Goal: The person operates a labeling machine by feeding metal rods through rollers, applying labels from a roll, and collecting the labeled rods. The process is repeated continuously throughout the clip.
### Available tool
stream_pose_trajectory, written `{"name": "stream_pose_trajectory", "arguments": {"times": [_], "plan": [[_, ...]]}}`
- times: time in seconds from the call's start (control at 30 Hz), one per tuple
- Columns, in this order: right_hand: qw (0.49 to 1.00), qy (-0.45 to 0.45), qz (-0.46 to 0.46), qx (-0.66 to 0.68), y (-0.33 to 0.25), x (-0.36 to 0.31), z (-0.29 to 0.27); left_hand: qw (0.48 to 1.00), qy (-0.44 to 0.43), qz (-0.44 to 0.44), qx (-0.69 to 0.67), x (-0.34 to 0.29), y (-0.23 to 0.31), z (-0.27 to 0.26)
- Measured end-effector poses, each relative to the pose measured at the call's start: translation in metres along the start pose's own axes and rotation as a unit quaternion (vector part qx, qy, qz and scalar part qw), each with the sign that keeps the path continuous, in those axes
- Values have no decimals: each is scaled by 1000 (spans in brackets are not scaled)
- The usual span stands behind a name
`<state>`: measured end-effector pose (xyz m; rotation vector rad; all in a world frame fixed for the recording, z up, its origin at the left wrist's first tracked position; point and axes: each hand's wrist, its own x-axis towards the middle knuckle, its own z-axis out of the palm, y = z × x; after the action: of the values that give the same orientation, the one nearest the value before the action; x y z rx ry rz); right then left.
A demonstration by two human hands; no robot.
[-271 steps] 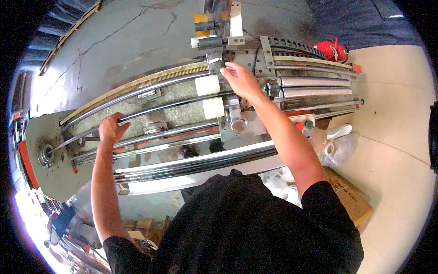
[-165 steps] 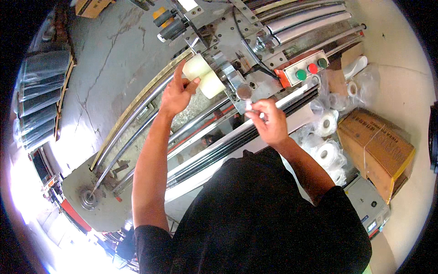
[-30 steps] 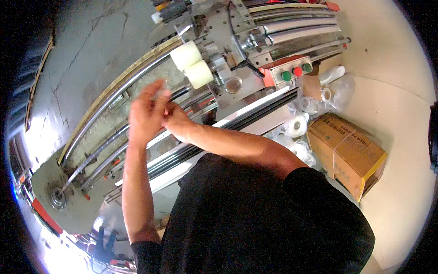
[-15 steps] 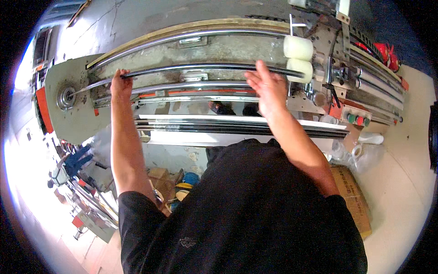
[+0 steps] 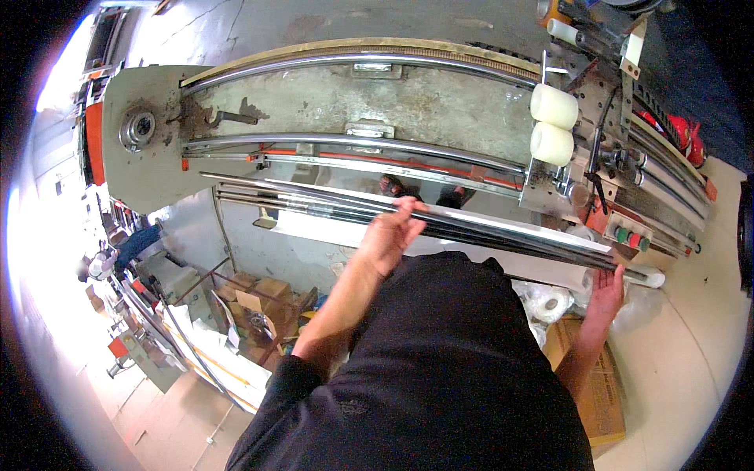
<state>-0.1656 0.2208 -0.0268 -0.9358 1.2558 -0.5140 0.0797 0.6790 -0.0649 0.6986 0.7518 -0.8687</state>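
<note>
A long dark metal rod (image 5: 314,193) slants across the front of the machine, beside several similar rods (image 5: 471,228) lying along a white sheet (image 5: 306,225). Around the middle of that rod, my left hand (image 5: 390,237) has its fingers closed. My right hand (image 5: 605,292) grips near the rod's right end, fingertips at its edge. Behind the rods stretches the machine's long grey bed (image 5: 298,90), with bright rails (image 5: 353,141) along it. A round metal chuck (image 5: 138,130) sits in the pale left end plate.
Two cream rollers (image 5: 554,104) stand at the machine's right carriage. A control box with coloured buttons (image 5: 631,235) is near my right hand. Below are cardboard boxes (image 5: 263,294), a large carton (image 5: 601,385) and clear plastic wrap (image 5: 546,302). Another person (image 5: 129,250) is far left.
The rod has left the chuck and come down toward me to the other rods. My left hand has moved right and nearer; my right hand has gone right and down to the rod's end.
</note>
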Motion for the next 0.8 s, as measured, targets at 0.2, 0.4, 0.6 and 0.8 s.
{"name": "stream_pose_trajectory", "arguments": {"times": [0.2,0.4,0.6,0.8], "plan": [[999,24,12,-17,19,14,-46,999,24,-49,-2,14,-49,-14],[997,15,55,-43,50,40,-57,998,39,-44,10,40,-62,-31],[988,73,59,-120,70,66,-50,979,122,-68,151,53,-59,-29],[983,79,-43,-161,101,71,-50,945,62,-103,305,45,-37,-48]]}}
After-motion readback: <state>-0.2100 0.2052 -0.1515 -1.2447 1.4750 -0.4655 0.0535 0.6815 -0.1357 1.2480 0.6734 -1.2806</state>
